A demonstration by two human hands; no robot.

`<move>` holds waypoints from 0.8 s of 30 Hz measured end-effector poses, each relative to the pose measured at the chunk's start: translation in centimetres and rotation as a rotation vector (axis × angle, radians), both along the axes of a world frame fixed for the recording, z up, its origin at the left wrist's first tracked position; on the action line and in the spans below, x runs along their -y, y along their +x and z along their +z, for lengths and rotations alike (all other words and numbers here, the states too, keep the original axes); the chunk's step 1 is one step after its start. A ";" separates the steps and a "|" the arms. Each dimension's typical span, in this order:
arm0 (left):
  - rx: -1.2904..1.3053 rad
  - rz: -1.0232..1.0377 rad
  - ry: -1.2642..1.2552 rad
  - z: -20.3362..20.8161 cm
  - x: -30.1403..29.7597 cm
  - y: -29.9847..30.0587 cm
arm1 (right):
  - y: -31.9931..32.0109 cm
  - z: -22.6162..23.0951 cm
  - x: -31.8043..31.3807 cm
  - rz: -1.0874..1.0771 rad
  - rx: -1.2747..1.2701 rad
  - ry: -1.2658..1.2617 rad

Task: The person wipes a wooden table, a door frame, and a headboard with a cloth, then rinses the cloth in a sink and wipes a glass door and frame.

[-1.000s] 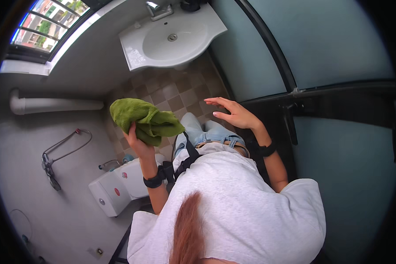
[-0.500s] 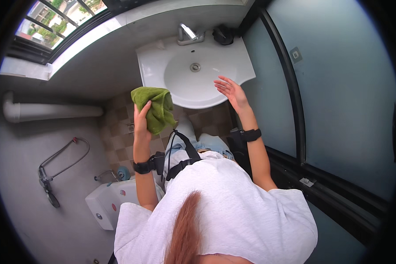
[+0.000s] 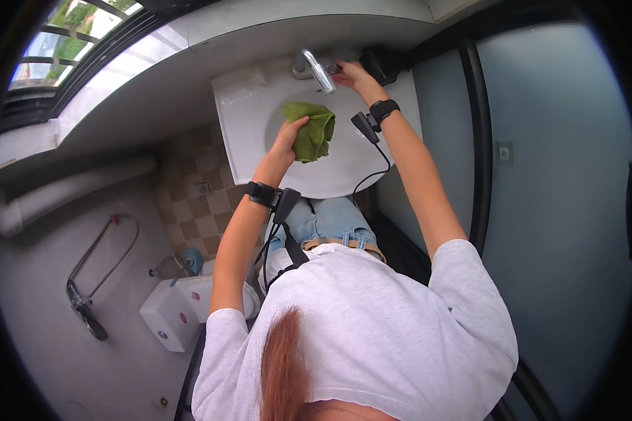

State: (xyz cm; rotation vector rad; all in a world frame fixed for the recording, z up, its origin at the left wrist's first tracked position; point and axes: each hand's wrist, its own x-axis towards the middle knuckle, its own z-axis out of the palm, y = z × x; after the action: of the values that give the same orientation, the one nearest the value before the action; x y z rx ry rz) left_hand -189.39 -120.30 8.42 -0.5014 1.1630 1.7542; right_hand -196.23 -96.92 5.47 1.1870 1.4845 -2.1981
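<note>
A folded green cloth (image 3: pixel 314 137) hangs over the basin of the white sink (image 3: pixel 240 133). My left hand (image 3: pixel 285 140) is closed on the cloth's left side, thumb on top. Just beyond the cloth, the chrome faucet (image 3: pixel 321 76) points its spout toward me. At the faucet's right side, my right hand (image 3: pixel 356 76) has its fingers around the faucet handle (image 3: pixel 334 69), which they partly cover. The drain is hidden behind the cloth and my left hand. Whether water runs cannot be made out.
A black object (image 3: pixel 385 66) sits at the sink's back right corner. Frosted glass panels (image 3: pixel 555 161) with a black frame stand to the right. On the left are a grey pipe (image 3: pixel 77 193), a hand shower (image 3: pixel 88 319) and a white toilet tank (image 3: pixel 172 312).
My left hand has carried the green cloth forward and right, from before the sink to over the basin. My right hand has reached from the sink's front right to the faucet handle.
</note>
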 end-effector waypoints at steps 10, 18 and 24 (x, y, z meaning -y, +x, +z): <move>0.194 0.136 0.066 -4.3 -5.2 1.2 | 5.8 -0.7 -1.7 0.218 -0.068 -0.123; 0.092 0.202 0.143 -3.3 -7.4 1.0 | 16.2 -2.7 0.4 0.043 0.023 -0.048; 0.000 0.200 0.283 -2.9 -8.0 0.3 | 14.2 1.0 3.2 -0.149 0.024 -0.545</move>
State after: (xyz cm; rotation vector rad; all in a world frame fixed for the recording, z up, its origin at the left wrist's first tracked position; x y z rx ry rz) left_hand -189.10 -112.26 5.54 -0.4573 0.8684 2.0515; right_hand -182.06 -100.14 6.46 1.1472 0.7201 -2.4441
